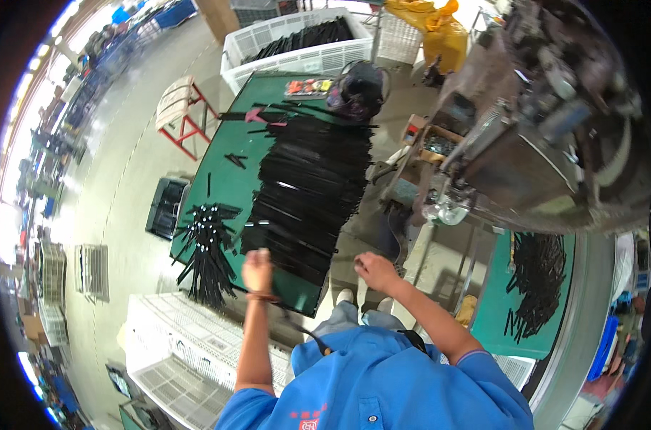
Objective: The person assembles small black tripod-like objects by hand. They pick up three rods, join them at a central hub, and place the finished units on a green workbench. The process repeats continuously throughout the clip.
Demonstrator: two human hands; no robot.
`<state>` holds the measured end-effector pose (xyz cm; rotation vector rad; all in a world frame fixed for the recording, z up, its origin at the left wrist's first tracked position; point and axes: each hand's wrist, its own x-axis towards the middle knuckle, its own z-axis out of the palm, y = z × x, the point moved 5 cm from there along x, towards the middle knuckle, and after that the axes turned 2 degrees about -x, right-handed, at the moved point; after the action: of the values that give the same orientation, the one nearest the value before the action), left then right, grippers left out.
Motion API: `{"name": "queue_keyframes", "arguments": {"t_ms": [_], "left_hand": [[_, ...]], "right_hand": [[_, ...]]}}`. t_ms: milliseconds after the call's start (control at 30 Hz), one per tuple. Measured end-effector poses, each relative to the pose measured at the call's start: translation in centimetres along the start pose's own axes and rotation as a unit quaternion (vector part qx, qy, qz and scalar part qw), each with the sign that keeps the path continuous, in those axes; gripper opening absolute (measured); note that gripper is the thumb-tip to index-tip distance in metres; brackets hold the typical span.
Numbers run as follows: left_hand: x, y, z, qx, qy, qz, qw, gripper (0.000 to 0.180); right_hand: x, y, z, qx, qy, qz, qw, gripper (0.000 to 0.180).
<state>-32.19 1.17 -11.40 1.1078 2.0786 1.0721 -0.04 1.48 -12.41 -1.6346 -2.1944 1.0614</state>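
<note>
Over green table (228,190): left hand (257,269), fingers curled (contents? can't tell).
Right of table: right hand (377,272), likewise.
Black strips (311,190): likely handling step; next pick needs opened fingers.

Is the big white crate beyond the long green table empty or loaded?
Loaded, at least partly: long black strips lie inside the white crate. How deep, I cannot tell.

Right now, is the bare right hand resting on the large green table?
No, the right hand is to the right of the large green table.
</note>
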Motion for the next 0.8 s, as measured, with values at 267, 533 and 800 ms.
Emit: {"name": "queue_keyframes", "arguments": {"t_ms": [267, 533, 800], "left_hand": [[13.3, -10.7, -16.3, 0.328, 0.144, 0.096, 0.929, 0.037], [16.2, -16.5, -12.2, 0.343, 0.091, 0.047, 0.934, 0.047], [11.5, -10.3, -10.8, 0.297, 0.161, 0.224, 0.914, 0.044]], "right_hand": [[11.5, -3.9, 3.9, -0.199, 0.13, -0.1, 0.966, 0.029], [9.2, -1.9, 7.8, -0.177, 0.17, -0.024, 0.969, 0.034], [7.3, 0.8, 6.1, 0.07, 0.152, -0.003, 0.986, 0.019]]}}
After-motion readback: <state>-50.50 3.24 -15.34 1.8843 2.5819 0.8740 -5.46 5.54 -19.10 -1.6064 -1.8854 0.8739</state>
